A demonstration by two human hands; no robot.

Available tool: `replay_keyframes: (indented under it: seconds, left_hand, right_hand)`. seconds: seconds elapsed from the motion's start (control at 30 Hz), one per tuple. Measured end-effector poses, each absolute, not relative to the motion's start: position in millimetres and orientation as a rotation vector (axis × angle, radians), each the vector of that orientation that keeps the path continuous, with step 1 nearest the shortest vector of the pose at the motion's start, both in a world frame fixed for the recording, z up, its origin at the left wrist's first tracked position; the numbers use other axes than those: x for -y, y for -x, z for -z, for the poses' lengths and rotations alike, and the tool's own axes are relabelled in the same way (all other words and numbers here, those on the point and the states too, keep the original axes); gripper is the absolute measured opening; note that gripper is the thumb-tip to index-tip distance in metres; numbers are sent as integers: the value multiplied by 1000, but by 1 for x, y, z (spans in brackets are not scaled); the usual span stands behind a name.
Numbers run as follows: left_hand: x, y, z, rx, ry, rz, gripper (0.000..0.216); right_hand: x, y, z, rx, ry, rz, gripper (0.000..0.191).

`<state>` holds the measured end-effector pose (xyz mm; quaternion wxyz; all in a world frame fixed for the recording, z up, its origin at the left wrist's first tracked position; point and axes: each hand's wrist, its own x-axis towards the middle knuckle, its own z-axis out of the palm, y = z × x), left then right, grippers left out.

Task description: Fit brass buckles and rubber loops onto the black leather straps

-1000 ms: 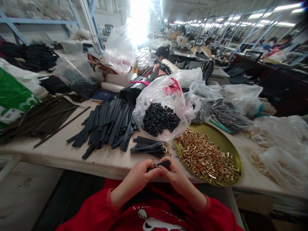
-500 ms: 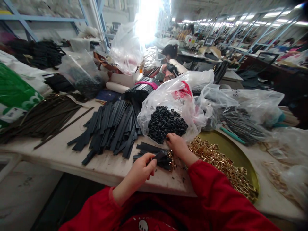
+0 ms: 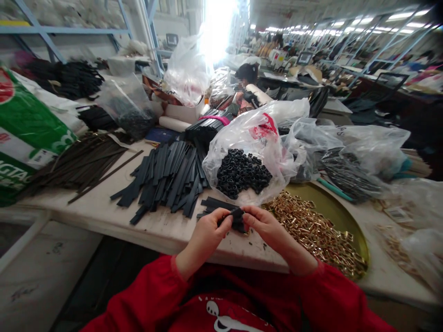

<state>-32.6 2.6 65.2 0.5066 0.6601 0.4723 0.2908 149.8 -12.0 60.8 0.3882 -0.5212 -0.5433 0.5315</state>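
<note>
My left hand [image 3: 209, 230] is closed on a black strap [image 3: 236, 213] just above the table's front edge. Thumb and fingers of my right hand [image 3: 266, 225] are pinched at the strap's near right end, on a small dark piece that looks like a black loop and is mostly hidden. Beneath and behind the hands lie a few more black straps [image 3: 216, 203], with a bit of gold metal by them. Just beyond, small black loops [image 3: 242, 173] fill the mouth of a clear plastic bag [image 3: 238, 131].
Loose black strips [image 3: 166, 177] are fanned out to the left, with thin brown strips [image 3: 90, 159] farther left. Gold buckles [image 3: 311, 230] heap on a round brass-coloured tray [image 3: 332, 207] at right. Plastic bags crowd the back, and a person [image 3: 247, 76] sits beyond the table.
My right hand has drawn back from the black loops to the strap in my left hand. The hands now meet at the strap's end. The view has shifted slightly.
</note>
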Motion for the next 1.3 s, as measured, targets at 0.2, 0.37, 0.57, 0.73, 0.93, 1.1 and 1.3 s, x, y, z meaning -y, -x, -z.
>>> replay_keyframes:
  seconds: [0.2,0.37,0.57,0.73,0.93,1.1,1.3]
  left_hand:
    - [16,31,-62,-1110,-1601,-595,23]
    - [26,32,-60,-1128,-1626,-590,23]
    - [25,38,-65,-1083,-1851,-429,26]
    - [28,35,-68,-1031,-1847,-440,23]
    - [31,33,-63,-973,-1619,-534,30]
    - [26,35,-58,-1042,-1542,-542,25]
    - [23,35,-53,-1161,-1603,-490,24]
  right_hand:
    - [40,-132,-50,950,1203,-1523,27]
    - [51,-120,-35,615,1116,-1560,33]
    - [61,-124,-41,1027,1301,-1222,24]
    - [61,-126,-40,1134,1316,-1289,22]
    - [60,-119,-43,932,1290,-1433,29]
    - [63,-119,-42,746,1112,-1562,35]
    - [66,-117,-37,635,1107,-1772,31]
